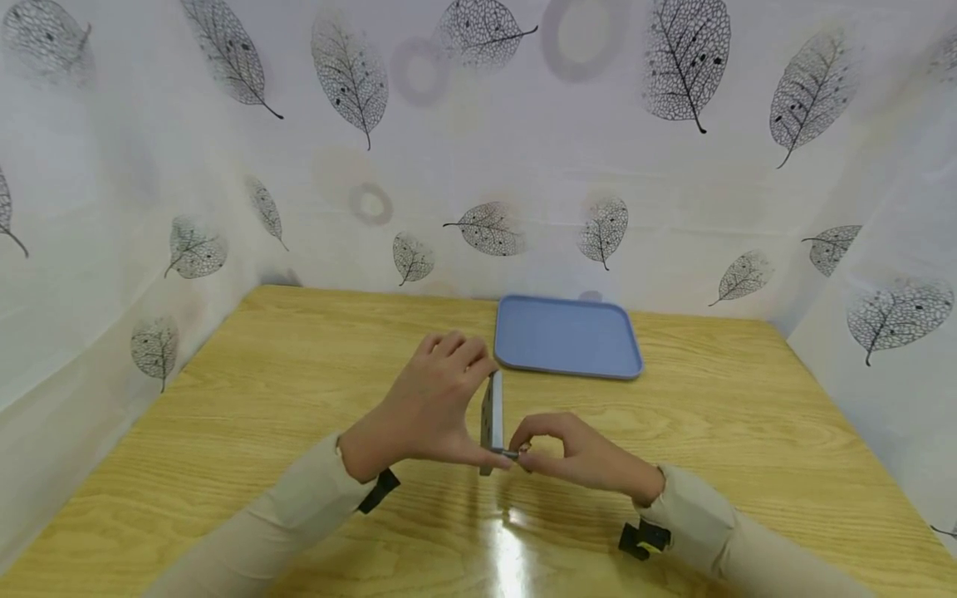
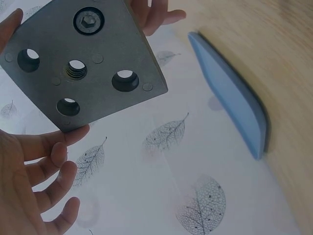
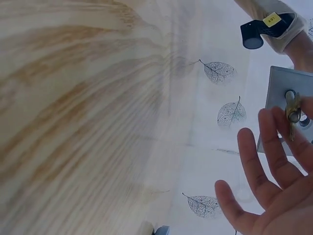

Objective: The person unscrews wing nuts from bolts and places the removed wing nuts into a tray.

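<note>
My left hand [image 1: 426,411] grips a square grey metal plate [image 1: 492,415] by its edges, fingers at the top and thumb at the bottom, holding it upright above the table. In the left wrist view, the plate's face has several round holes, the middle one threaded. A hex socket bolt [image 2: 88,20] sits in one hole. Its shank [image 1: 510,453] sticks out on the plate's right side. There my right hand [image 1: 576,450] pinches a brass-coloured wing nut [image 3: 293,114] at the shank's end between thumb and index finger. The right hand's other fingers are spread in the right wrist view.
A blue tray [image 1: 566,336] lies at the back of the wooden table [image 1: 359,349]. Behind the table and along its sides hangs a white curtain [image 1: 493,166] with a leaf print. Each wrist carries a dark camera mount [image 1: 643,538].
</note>
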Motion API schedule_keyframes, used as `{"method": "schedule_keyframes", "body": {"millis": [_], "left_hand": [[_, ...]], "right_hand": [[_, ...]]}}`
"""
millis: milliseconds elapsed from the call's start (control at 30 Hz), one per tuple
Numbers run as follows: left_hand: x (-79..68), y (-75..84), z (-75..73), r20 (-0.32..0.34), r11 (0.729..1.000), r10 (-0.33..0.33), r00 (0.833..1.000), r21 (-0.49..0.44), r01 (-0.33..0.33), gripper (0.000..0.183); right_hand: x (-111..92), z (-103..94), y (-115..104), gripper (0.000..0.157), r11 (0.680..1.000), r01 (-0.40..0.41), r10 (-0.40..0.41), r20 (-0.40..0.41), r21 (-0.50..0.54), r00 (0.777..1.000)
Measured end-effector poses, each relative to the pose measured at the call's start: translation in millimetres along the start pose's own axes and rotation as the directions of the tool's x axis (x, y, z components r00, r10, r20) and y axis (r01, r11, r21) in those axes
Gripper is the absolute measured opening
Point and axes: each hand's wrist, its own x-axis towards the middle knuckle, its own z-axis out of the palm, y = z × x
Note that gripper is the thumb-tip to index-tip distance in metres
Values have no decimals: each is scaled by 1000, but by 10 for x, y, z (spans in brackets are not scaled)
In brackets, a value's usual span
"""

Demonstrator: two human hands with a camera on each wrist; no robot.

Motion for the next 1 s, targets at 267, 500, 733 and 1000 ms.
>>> {"method": "schedule_keyframes", "body": {"millis": [267,500,733,1000], "left_hand": [[5,-10,1,-2,1000,0,1000,2,0,89],[9,-15,-11,-6,1000,-4,1000,-9,4,88],[10,-31,-27,-1,1000,-6,1000,-15,6,89],[2,-40,-26,8,1000,-5,1000,-2,5,89]], "right_hand": [[-22,90,-66,16,923,78,-138,-135,-377,981],[-21,144,-112,28,832,102,-231,-173,-546,957],[-41,126,-124,22,843,114,-211,-128,-525,969],[-25,67,-150,6,806,206,-301,-85,-555,950]]}}
